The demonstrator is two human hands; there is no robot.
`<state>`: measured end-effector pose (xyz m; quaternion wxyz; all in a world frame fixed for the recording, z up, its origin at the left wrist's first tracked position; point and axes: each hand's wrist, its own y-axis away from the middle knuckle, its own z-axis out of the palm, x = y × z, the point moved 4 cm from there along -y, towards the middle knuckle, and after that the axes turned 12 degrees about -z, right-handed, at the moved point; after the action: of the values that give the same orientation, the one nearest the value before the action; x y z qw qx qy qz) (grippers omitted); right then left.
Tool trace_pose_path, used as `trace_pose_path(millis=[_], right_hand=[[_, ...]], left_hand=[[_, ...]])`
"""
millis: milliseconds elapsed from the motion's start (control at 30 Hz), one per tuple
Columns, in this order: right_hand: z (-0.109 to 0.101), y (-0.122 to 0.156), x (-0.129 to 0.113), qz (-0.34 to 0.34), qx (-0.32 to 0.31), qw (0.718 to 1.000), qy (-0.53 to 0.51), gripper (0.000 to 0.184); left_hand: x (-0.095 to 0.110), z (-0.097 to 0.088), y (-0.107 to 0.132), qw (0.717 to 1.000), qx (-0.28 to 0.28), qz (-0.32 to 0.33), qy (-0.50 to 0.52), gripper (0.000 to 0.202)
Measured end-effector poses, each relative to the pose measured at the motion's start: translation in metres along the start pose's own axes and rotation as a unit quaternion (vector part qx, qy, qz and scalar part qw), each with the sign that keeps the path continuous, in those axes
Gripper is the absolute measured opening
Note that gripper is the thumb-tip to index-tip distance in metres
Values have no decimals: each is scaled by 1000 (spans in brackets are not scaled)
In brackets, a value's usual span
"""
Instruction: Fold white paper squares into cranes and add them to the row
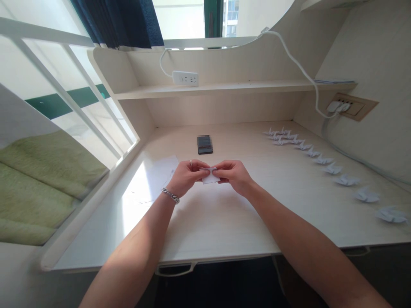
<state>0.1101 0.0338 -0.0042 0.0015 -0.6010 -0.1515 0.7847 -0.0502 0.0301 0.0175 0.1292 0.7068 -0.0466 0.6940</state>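
Observation:
A small folded piece of white paper [210, 177] is held just above the desk, at the middle of the view. My left hand [189, 174] pinches its left side between thumb and fingers; a ring and a chain bracelet show on that arm. From the other side, my right hand [233, 173] grips the paper the same way, the two thumbs close together on top. Finer folds are too small to make out. Beyond the hands lies a dark phone [204, 144]. White paper sheets [163, 171] rest on the desk by my left hand, partly in bright sunlight.
Several folded paper cranes [332, 168] stand in a line along the right of the desk [244, 226]. A power strip [185, 78] sits on the shelf [224, 89] at the back. A white cable [298, 64] runs to the wall socket [352, 106]. A railing borders the left side.

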Motion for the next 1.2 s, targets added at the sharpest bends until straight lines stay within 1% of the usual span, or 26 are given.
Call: trace_pose_path(millis=[133,300,500,700,867,933,1067,1133,1200], right_hand=[[0,0,0,0,-14,999,-31,21],[1,0,0,4,-30,999,-44,20],[2,0,-1,-13,-21,999,-44,17],[4,2,-2,-14,-33,999,-36,18],[3,1,-4,-27,-20,999,-35,15],[3,2,-6,-23,-32,998,-45,16],[6,5,-9,12,-84,994,-75,20],[6,5,-8,24,-78,995,-62,25],[6,5,-7,32,-70,996,-36,26]], left_hand=[[-1,-2,-1,1000,-7,9,26,13],[0,-4,-1,999,-15,26,14,8],[0,-5,0,999,-13,43,6,8],[0,-7,-1,999,-5,46,-20,8],[2,-7,0,998,-7,59,-14,7],[4,-7,2,997,-3,69,-28,6],[7,-8,4,994,5,85,-65,5],[7,-8,4,993,6,86,-79,6],[5,-7,3,993,0,82,-88,8]])
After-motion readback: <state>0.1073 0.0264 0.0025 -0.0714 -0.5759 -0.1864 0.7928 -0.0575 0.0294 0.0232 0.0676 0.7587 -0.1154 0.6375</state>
